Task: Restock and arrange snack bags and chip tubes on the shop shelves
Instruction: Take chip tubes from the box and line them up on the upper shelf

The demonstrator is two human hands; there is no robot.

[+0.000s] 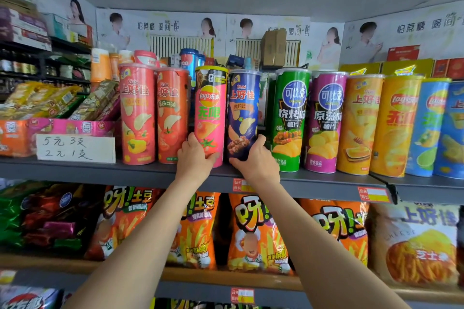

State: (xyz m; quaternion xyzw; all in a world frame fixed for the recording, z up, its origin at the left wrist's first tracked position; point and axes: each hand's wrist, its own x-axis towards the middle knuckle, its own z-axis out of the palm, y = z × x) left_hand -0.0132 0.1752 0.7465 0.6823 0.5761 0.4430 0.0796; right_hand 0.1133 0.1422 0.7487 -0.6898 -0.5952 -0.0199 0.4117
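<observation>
Both hands reach up to the top shelf [75, 167]. Left hand [194, 158] curls its fingers around the bottom of the pink Lay's tube [210, 108], and the right hand [256, 160] grips the bottom of the dark blue Oishi tube [243, 108] just beside it. Both tubes stand upright at the shelf's front edge, touching each other. To their left stand two red Oishi tubes [153, 113], to their right a green tube [290, 118] and a purple tube [326, 120]. Below, orange snack bags [253, 231] fill the lower shelf, under a red price label [239, 184].
</observation>
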